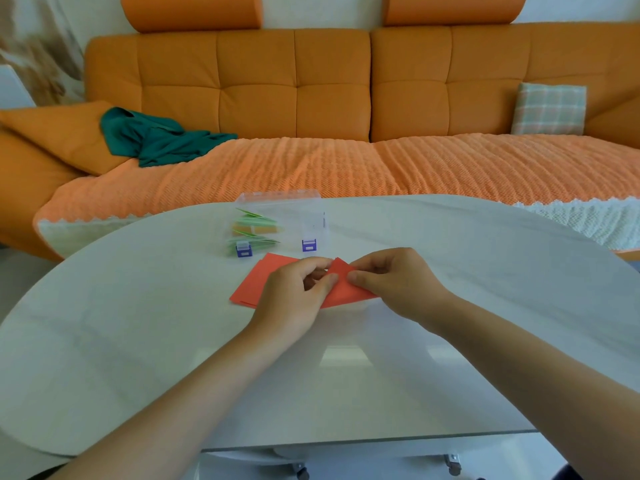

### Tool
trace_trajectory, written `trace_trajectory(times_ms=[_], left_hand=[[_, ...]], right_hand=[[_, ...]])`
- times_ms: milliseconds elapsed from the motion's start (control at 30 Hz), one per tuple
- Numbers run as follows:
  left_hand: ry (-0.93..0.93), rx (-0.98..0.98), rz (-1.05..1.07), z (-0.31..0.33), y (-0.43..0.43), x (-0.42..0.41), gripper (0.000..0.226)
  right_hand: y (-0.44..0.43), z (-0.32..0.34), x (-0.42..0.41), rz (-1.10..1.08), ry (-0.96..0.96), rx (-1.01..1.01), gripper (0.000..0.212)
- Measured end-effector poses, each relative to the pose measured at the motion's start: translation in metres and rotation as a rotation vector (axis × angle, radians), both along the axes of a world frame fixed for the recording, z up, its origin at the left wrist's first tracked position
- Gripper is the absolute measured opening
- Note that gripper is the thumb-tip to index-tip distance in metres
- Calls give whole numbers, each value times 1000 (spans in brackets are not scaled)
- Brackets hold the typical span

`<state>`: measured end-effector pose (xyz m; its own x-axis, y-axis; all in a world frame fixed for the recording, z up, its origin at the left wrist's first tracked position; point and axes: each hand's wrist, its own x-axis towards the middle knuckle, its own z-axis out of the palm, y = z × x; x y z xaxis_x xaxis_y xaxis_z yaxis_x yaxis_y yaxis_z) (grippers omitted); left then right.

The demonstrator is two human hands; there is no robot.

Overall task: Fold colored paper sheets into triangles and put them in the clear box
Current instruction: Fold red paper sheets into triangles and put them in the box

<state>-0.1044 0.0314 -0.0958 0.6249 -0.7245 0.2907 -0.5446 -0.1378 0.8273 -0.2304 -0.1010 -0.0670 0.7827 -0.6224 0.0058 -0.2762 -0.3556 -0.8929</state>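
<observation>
Both hands hold one red paper sheet (343,285) just above the white table (138,306). My left hand (294,292) pinches its left part between thumb and fingers. My right hand (394,282) pinches the right part, thumb on top. The sheet is partly folded, with a corner pointing up between the hands. Under and left of it lies a small stack of flat red sheets (258,282). Behind them stands the clear box (313,216) with purple latches. Inside its left half lie folded green and orange triangles (254,228).
The table is rounded, with its front edge near me. An orange sofa (298,95) with a textured orange cover runs behind the table. On it lie a green cloth (156,140) at the left and a checked cushion (549,109) at the right.
</observation>
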Motion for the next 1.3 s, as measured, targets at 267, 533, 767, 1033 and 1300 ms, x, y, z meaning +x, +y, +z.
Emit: trace_trajectory(times_ms=[267,533,767,1033,1300], left_hand=[[-46,-39,29,-2,-1,-3,28],[-77,-60,31,-4,-2,-7,27],[-47,-47,14,-4,-1,-8,24],[-44,60,11,-4,-2,-10,25],[-443,372,-60,0,2,-3,32]], right_hand=[[3,-6,2,16,10,-133,18],[16,-5,-1,119,116,-457,33],[11,-2,-1,147,149,-462,34],[4,-5,1,-26,146,-277,15],[0,-9,6,19,370,-293,21]])
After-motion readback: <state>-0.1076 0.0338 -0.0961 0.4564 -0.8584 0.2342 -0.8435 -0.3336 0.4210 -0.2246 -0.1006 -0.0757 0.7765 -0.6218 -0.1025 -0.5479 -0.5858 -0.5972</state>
